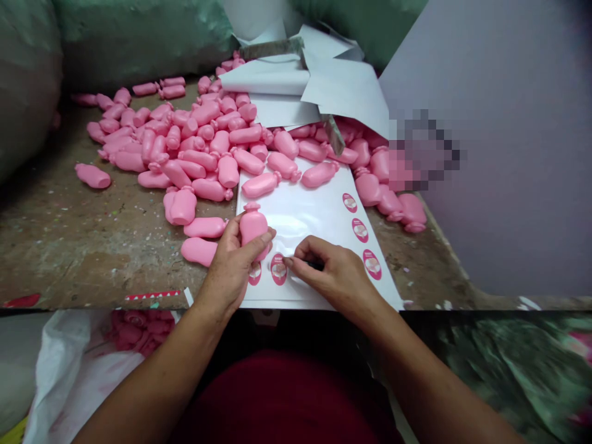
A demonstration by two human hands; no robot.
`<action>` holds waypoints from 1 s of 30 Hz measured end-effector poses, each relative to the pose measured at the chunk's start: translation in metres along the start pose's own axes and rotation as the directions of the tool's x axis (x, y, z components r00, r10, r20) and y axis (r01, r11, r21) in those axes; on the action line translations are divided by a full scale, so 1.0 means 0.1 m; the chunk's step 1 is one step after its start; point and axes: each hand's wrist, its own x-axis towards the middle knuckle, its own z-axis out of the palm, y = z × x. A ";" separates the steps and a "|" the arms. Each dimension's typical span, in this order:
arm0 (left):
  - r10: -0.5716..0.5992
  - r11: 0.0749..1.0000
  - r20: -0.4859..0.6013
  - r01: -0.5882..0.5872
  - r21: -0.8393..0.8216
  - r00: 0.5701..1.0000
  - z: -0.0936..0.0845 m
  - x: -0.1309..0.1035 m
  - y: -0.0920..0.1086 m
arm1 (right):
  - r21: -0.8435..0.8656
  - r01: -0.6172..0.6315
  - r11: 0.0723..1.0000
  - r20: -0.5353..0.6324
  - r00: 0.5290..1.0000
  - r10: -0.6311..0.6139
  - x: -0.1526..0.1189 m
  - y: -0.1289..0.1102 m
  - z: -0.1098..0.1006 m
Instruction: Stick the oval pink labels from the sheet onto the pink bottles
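Note:
My left hand (234, 256) is wrapped round a small pink plastic bottle (253, 225), which stands upright with its narrow neck at the top. The white sticker sheet (305, 290) lies flat beneath both hands. My right hand (326, 265) is closed in a pinch at the right edge of an oval pink sticker (279, 269). A small dark object (315, 265) shows in the right hand, mostly covered by the fingers, so its kind is unclear. Another oval sticker (254, 273) is partly hidden by the left hand. Several more oval stickers (359, 230) line the sheet's right side.
A heap of pink bottles (185, 139) covers the back left of the worn wooden table (115, 246), with more bottles (388, 200) at the right. Loose white sheets (346, 80) lie behind. A white sack (65, 364) holding pink pieces is below the table's left front edge.

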 end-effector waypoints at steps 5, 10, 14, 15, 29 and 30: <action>-0.009 0.999 0.026 0.008 0.033 1.000 0.01 -0.04 0.03 | 0.419 0.005 0.908 0.003 1.000 -0.007 -0.05 -0.04 -0.12; -0.104 0.995 0.113 0.102 0.018 0.988 0.09 -0.29 0.10 | 0.513 0.047 0.857 -0.012 0.999 -0.047 -0.20 -0.18 -0.19; -0.171 0.969 0.205 0.202 -0.142 0.964 0.14 -0.49 0.11 | 0.498 0.111 0.860 -0.061 0.994 -0.093 -0.29 -0.22 -0.22; -0.183 0.963 0.214 0.219 -0.159 0.960 0.15 -0.52 0.10 | 0.482 0.121 0.868 -0.069 0.993 -0.100 -0.30 -0.22 -0.22; -0.167 0.964 0.247 0.211 -0.163 0.955 0.17 -0.59 0.02 | 0.461 0.096 0.882 -0.029 0.995 -0.093 -0.31 -0.16 -0.17; -0.166 0.965 0.247 0.209 -0.158 0.955 0.17 -0.60 0.03 | 0.465 0.093 0.880 -0.027 0.995 -0.091 -0.31 -0.16 -0.16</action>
